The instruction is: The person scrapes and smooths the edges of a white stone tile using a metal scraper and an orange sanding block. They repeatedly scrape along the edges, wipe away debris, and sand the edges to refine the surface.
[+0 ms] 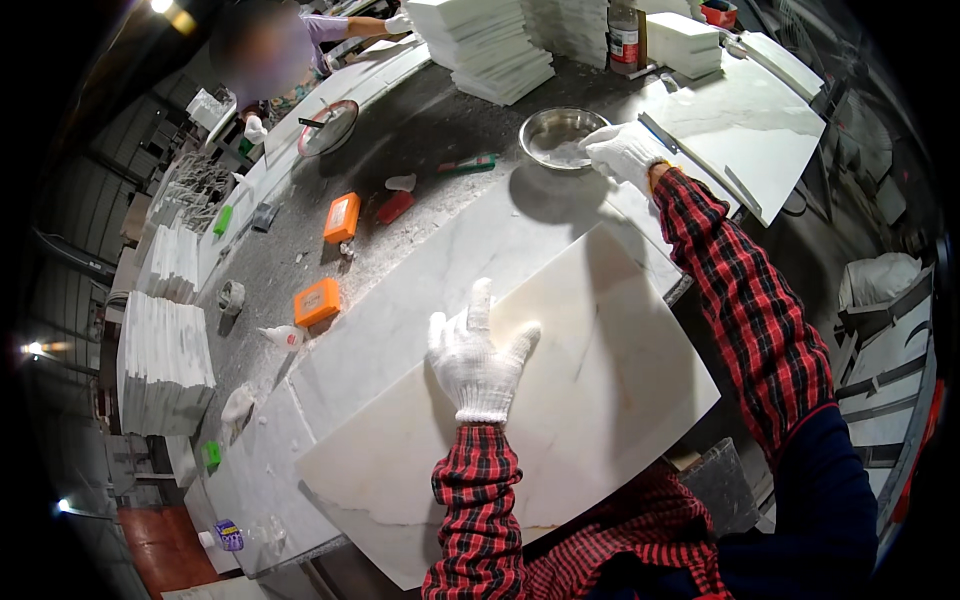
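Across the grey workbench point(450, 130) in the head view, we see a cream marble slab point(620, 350) lying askew on the near side, overlapping a paler white slab point(390, 300). Our left hand point(475, 360), in a white knitted glove, lies flat over its far edge, fingers spread and clasping nothing. Our right hand point(630, 155), gloved alike, is at the right rim of a stainless-steel bowl point(545, 130) beyond the slab; its fingertips are poorly shown, so we cannot tell whether they pinch something or stand apart. Farther left we find an upper orange box point(342, 217), a lower orange box point(317, 302) and a small red block point(396, 207). Toward the far edge stand a stack of white tiles point(480, 50) and a red-labelled plastic bottle point(626, 40).
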Demonstrator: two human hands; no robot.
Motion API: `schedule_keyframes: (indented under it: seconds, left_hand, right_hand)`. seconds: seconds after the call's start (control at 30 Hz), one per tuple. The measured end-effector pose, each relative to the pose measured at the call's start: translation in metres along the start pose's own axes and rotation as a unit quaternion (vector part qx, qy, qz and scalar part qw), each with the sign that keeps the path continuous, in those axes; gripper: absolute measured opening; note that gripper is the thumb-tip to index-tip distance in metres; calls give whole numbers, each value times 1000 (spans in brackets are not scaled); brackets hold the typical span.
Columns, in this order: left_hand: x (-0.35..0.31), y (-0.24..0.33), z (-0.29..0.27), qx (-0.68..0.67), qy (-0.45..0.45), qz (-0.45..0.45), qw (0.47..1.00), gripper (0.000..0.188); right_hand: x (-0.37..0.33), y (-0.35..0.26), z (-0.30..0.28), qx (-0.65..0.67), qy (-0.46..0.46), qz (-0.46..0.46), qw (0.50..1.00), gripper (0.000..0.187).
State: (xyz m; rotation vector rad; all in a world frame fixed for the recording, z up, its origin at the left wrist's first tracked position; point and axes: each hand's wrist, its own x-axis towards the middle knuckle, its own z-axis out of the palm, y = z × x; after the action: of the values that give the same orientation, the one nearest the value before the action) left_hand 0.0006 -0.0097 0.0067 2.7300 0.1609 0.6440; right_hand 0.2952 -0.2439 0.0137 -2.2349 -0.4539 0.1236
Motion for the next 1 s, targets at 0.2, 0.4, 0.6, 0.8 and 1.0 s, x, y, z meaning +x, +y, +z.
schedule_keyframes:
  seconds: [0.2,0.4,0.6,0.8,1.0]
  left_hand:
    - [3,-3,-1,-17,23,19,999,81]
    - [1,-10,8,4,48,23,999,88]
    - [4,-6,6,-1,11,-6,1000,88]
    - [3,-10,8,29,35,3,999,84]
    - [4,-8,11,26,43,-3,999,82]
  right_hand:
    - [-20,-9,4,305,-9,106,946,35]
    - [-62,-21,1,342,-74,107,931,35]
    - [-101,-32,6,324,-143,97,930,36]
    - [-127,-55,29,252,-167,73,950,33]
    - [-136,-70,45,209,-195,41,957,29]
